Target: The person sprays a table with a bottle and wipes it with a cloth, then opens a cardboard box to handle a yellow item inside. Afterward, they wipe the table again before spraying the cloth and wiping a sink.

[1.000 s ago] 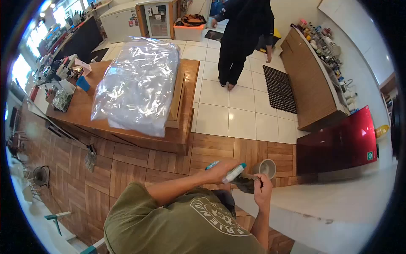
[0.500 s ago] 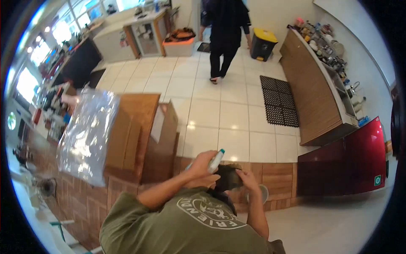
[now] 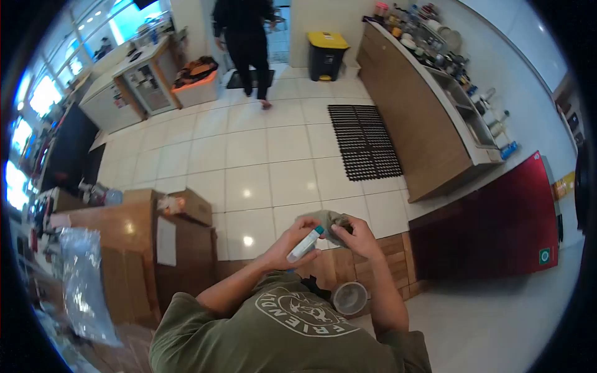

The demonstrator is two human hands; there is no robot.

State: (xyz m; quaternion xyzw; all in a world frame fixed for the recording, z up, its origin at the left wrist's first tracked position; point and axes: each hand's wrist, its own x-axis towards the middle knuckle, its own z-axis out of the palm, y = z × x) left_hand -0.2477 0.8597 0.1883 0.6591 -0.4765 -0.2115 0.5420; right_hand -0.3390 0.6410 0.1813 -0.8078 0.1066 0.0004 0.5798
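My left hand (image 3: pixel 291 247) is closed around a small white bottle (image 3: pixel 305 246) with a teal cap, which points up and to the right. Beside it, my right hand (image 3: pixel 359 239) pinches a bunched grey-green cloth (image 3: pixel 324 219) between thumb and fingers. Part of the cloth hangs behind the bottle cap, close to the left fingertips. Both hands are held in front of my chest, over the line where tile meets wood floor. Below my right forearm, a round translucent bin (image 3: pixel 350 298) stands on the floor.
To the left, a wooden cabinet (image 3: pixel 134 217) bears cardboard boxes and clear plastic wrap (image 3: pixel 87 286). A red fridge (image 3: pixel 491 224) and a sink counter (image 3: pixel 429 118) line the right side. A black rubber mat (image 3: pixel 365 142) lies on the tiles. Far off walks a person in black (image 3: pixel 244 37).
My hands have come down from near my head, bringing the bottle and cloth in front of me. My view has shifted, and the person in black is farther away.
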